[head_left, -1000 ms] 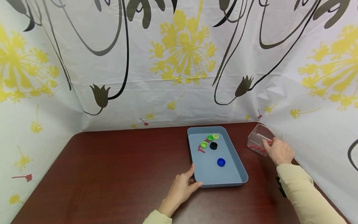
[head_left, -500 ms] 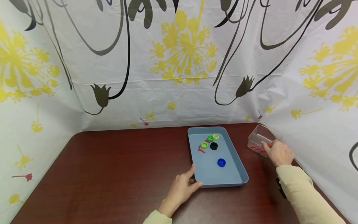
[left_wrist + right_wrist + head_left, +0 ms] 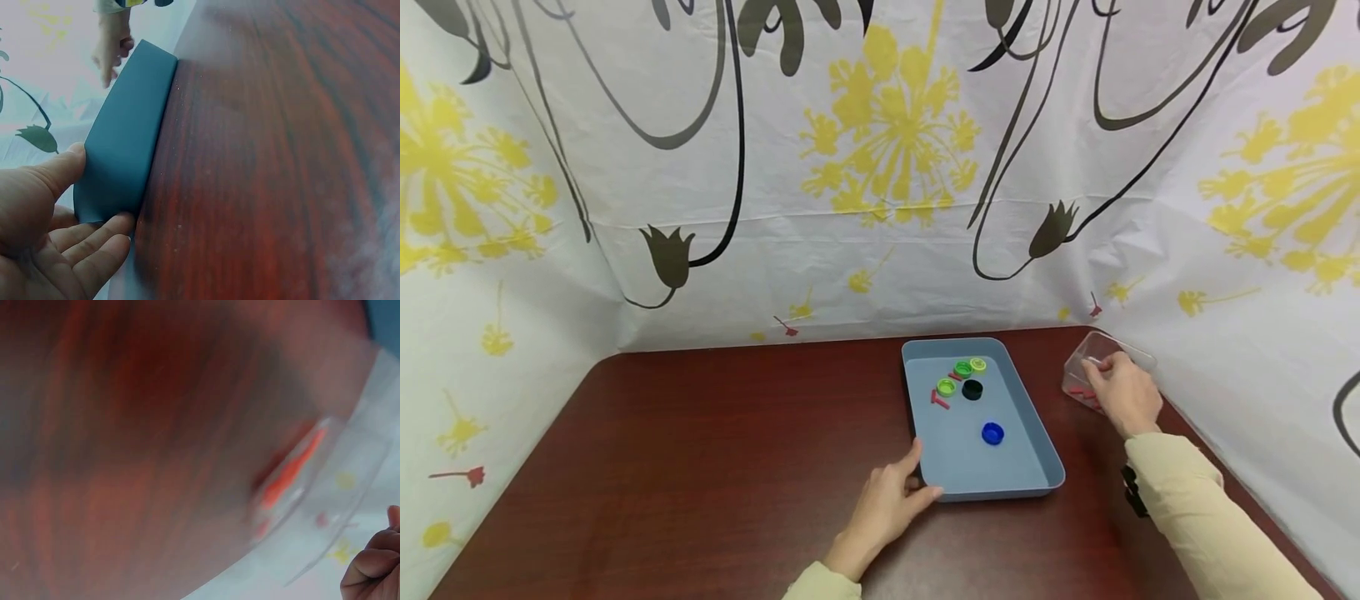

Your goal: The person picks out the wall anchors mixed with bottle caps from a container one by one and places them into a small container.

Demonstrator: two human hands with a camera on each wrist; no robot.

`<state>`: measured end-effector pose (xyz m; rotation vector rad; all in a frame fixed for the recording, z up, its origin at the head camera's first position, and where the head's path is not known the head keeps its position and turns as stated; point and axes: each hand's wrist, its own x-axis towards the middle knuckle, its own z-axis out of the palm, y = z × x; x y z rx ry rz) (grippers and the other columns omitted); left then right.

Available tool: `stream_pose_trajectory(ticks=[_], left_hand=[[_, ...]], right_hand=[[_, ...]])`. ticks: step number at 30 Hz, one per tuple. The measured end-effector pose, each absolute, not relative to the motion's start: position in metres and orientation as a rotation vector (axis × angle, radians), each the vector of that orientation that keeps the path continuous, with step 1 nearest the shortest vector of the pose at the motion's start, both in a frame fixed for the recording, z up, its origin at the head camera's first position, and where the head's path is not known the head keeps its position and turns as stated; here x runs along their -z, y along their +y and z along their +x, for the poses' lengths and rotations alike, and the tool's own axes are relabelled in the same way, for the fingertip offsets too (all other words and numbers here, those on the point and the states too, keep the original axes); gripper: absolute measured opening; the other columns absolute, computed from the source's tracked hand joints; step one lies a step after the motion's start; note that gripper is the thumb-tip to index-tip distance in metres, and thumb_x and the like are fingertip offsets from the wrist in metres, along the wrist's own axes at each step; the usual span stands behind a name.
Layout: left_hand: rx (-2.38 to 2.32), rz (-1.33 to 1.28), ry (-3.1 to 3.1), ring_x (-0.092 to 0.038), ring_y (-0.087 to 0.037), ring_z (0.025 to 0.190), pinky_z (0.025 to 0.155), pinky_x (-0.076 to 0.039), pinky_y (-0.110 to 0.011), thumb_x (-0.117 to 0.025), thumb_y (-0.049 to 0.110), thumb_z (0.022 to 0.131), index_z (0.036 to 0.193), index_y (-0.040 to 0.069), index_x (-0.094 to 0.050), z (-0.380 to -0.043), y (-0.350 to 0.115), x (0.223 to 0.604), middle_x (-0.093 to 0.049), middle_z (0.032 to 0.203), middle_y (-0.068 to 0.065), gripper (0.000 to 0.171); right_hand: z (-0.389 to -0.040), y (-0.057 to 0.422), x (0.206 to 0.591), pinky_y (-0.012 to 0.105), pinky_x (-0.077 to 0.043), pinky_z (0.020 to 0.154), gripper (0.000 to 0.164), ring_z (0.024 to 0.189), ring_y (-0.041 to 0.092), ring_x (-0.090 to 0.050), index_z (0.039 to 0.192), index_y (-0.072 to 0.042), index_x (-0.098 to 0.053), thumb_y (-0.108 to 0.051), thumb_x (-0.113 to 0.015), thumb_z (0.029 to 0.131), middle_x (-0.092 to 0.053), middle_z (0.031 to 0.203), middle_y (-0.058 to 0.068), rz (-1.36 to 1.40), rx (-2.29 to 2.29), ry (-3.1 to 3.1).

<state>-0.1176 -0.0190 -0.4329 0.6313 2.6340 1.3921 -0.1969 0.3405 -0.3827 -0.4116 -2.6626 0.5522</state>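
My left hand [image 3: 880, 507] holds the near left corner of a blue-grey tray [image 3: 951, 483]. In the left wrist view, the thumb [image 3: 65, 165] lies at the rim and the other fingers bend round the corner. Inside the tray are green rings [image 3: 946, 387], a black ring [image 3: 972, 390], a blue ring [image 3: 992, 433] and short red sticks [image 3: 942, 403]. My right hand [image 3: 1123, 393] is over a clear plastic box [image 3: 1078, 367], thumb and fingers drawn together. More red sticks [image 3: 294, 472] lie in the box. I cannot tell whether its fingertips hold anything.
The dark reddish wooden table [image 3: 722, 442] extends to the left of the tray. A white patterned cloth [image 3: 820, 275] hangs behind and on both sides. The clear box stands close to the cloth at the table's right edge.
My right hand has risen out of the clear box and shifted a little left, its fingertips now higher over the box. The left hand and the tray stay in place.
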Motion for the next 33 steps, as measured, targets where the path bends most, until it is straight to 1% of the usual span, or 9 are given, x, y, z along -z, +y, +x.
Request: stream_pose_trajectory(ticks=[4,7,10,14,19,22,26,30,33], left_hand=[[-1.401,0.622,2.622,-0.068,-0.018,0.094,0.075,-0.053,-0.031,-0.067,0.036,0.086,0.144,0.004,-0.038,-0.118,-0.019,0.433,-0.059,0.126,-0.018,0.072],[-1.404,0.625,2.625,-0.068,-0.018,0.093,0.075,-0.053,-0.031,-0.067,0.036,0.086,0.143,0.004,-0.038,-0.119,-0.02,0.433,-0.059,0.126,-0.018,0.072],[-1.404,0.632,2.635,-0.068,-0.018,0.093,0.074,-0.053,-0.03,-0.067,0.036,0.086,0.143,0.003,-0.038,-0.119,-0.02,0.433,-0.06,0.124,-0.018,0.071],[-1.404,0.637,2.64,-0.068,-0.019,0.093,0.074,-0.053,-0.031,-0.067,0.036,0.086,0.143,0.003,-0.038,-0.119,-0.02,0.433,-0.06,0.124,-0.018,0.071],[-1.402,0.64,2.633,-0.068,-0.019,0.091,0.073,-0.053,-0.03,-0.067,0.035,0.087,0.143,0.003,-0.038,-0.119,-0.02,0.433,-0.061,0.122,-0.019,0.071],[-1.397,0.637,2.632,-0.068,-0.018,0.09,0.072,-0.053,-0.031,-0.067,0.036,0.086,0.143,0.004,-0.038,-0.119,-0.02,0.433,-0.063,0.119,-0.019,0.071],[-1.396,0.63,2.631,-0.068,-0.017,0.09,0.071,-0.053,-0.03,-0.067,0.036,0.086,0.143,0.005,-0.038,-0.119,-0.02,0.432,-0.065,0.116,-0.018,0.072],[-1.396,0.62,2.624,-0.068,-0.017,0.09,0.07,-0.052,-0.029,-0.068,0.037,0.086,0.144,0.006,-0.038,-0.118,-0.021,0.432,-0.066,0.114,-0.018,0.072],[-1.398,0.62,2.614,-0.068,-0.018,0.091,0.071,-0.052,-0.029,-0.067,0.037,0.086,0.144,0.007,-0.038,-0.118,-0.02,0.432,-0.065,0.117,-0.018,0.071]], right_hand=[[-0.203,0.318,0.379,0.039,-0.04,0.052,0.031,0.067,0.035,-0.061,0.096,0.0,-0.057,-0.031,-0.06,0.092,-0.066,0.084,0.023,-0.227,-0.614,-2.609],[-0.209,0.299,0.379,0.034,-0.04,0.056,0.026,0.064,0.027,-0.058,0.091,0.0,-0.059,-0.025,-0.064,0.09,-0.064,0.074,0.017,-0.065,-0.693,-2.573],[-0.215,0.279,0.38,0.029,-0.039,0.054,0.021,0.058,0.018,-0.05,0.087,-0.001,-0.06,-0.022,-0.067,0.088,-0.056,0.066,0.008,0.041,-0.816,-2.6],[-0.222,0.256,0.38,0.025,-0.036,0.051,0.018,0.054,0.01,-0.042,0.091,-0.001,-0.062,-0.019,-0.067,0.088,-0.049,0.063,0.002,0.18,-1.015,-2.732],[-0.228,0.239,0.381,0.025,-0.038,0.053,0.018,0.055,0.008,-0.041,0.098,0.002,-0.063,-0.013,-0.064,0.089,-0.05,0.066,0.002,0.379,-1.204,-2.914],[-0.232,0.232,0.383,0.024,-0.04,0.054,0.016,0.056,0.009,-0.043,0.099,0.003,-0.063,-0.01,-0.064,0.088,-0.052,0.07,0.004,0.502,-1.185,-2.982],[-0.239,0.226,0.384,0.023,-0.043,0.06,0.015,0.062,0.009,-0.047,0.099,0.005,-0.063,-0.004,-0.064,0.087,-0.059,0.078,0.006,0.675,-1.103,-3.007],[-0.244,0.221,0.387,0.023,-0.044,0.063,0.014,0.064,0.007,-0.049,0.098,0.006,-0.063,0.001,-0.063,0.085,-0.061,0.076,0.005,0.846,-1.019,-3.005],[-0.247,0.216,0.389,0.024,-0.043,0.062,0.014,0.063,0.007,-0.048,0.096,0.007,-0.063,0.005,-0.061,0.083,-0.06,0.073,0.007,0.94,-0.97,-3.004]])
